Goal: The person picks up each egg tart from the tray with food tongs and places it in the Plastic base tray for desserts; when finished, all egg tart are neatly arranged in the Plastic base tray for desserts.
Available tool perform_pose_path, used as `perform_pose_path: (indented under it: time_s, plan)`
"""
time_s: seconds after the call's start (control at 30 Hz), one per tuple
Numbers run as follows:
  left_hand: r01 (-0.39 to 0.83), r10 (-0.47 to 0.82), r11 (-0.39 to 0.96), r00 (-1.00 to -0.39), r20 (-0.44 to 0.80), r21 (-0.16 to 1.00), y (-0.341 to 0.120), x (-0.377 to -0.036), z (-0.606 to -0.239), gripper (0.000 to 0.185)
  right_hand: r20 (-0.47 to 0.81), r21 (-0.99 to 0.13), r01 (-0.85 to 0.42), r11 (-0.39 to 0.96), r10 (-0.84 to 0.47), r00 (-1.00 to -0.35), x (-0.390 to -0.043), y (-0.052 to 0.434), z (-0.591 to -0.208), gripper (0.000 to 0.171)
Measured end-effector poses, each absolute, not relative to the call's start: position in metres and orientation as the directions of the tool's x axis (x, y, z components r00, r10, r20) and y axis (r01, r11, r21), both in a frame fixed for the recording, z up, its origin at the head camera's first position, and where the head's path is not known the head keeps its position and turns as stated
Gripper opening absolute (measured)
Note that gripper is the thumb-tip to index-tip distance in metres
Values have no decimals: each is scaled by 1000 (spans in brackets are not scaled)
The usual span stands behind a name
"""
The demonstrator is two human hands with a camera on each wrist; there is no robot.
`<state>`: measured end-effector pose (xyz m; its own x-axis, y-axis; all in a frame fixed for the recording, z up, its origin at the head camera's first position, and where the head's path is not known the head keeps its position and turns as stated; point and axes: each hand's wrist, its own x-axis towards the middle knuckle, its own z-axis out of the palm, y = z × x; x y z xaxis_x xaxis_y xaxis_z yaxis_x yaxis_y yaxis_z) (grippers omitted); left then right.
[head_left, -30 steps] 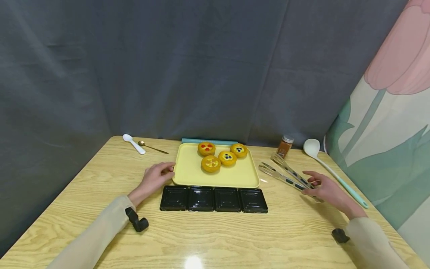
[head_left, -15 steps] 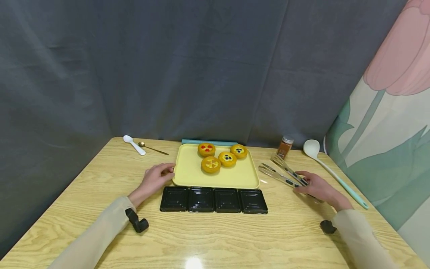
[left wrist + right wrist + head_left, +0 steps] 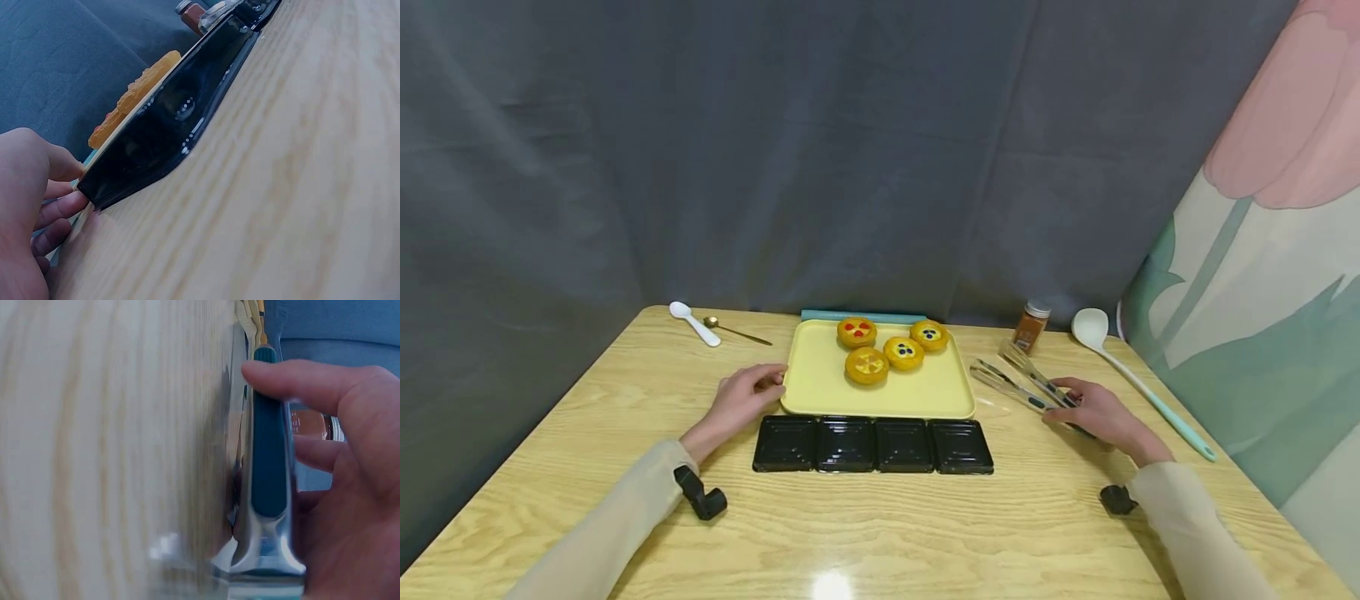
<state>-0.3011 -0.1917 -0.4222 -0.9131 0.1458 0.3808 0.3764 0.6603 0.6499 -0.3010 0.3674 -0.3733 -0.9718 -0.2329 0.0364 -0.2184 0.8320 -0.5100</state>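
A: Grabbing stage. Right hand (image 3: 1093,415) curled round the tongs (image 3: 1018,385), lying flat on the tabletop (image 3: 880,533) right of the tray. Left hand (image 3: 741,400) loose, fingers (image 3: 59,206) touching the tray edge.

B: Next, probably lifting and squeezing them. Black containers (image 3: 872,444) up front empty; yellow tray (image 3: 820,387) behind holding four tarts (image 3: 887,350).

Steel tongs (image 3: 1026,384) with teal grips lie beside yellow tray (image 3: 820,392)
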Motion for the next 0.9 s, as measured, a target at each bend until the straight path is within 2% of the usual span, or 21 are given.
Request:
perform_pose_path:
  time_s: [0.43,0.9]
  plan:
    - [382,145,664,-909,391,642,-192,-300,-422,37,47,-475,-196,858,-198,-979,-301,357,-366,79]
    - [371,136,659,-914,381,654,-192,-302,-423,38,212,-407,-320,856,-252,-944,-298,319,-344,70]
